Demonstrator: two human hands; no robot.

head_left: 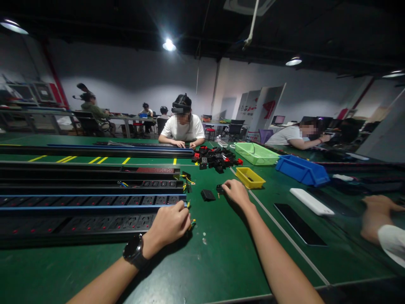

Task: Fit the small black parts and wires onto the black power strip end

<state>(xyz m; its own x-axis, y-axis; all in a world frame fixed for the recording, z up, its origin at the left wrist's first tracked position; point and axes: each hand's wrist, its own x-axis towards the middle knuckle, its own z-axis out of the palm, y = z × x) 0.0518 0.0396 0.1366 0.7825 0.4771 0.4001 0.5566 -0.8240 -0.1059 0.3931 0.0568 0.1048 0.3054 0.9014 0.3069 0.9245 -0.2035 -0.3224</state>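
My left hand point(169, 223), with a black watch on its wrist, is closed at the right end of a long black power strip point(95, 213), pinching the coloured wires that stick out of it. My right hand point(236, 192) reaches forward over the green table point(221, 261), fingers curled on a small black part point(219, 189). A second small black part point(208, 195) lies just left of it.
Several long power strips point(88, 177) lie side by side on the left. A pile of black and red parts point(217, 158), a yellow bin point(249, 177), a green basket point(256, 153) and a blue bin point(302, 169) stand ahead. A white bar point(311, 202) and a dark flat panel point(299, 223) lie right. Other people sit opposite; another person's hand point(378, 215) is at the right.
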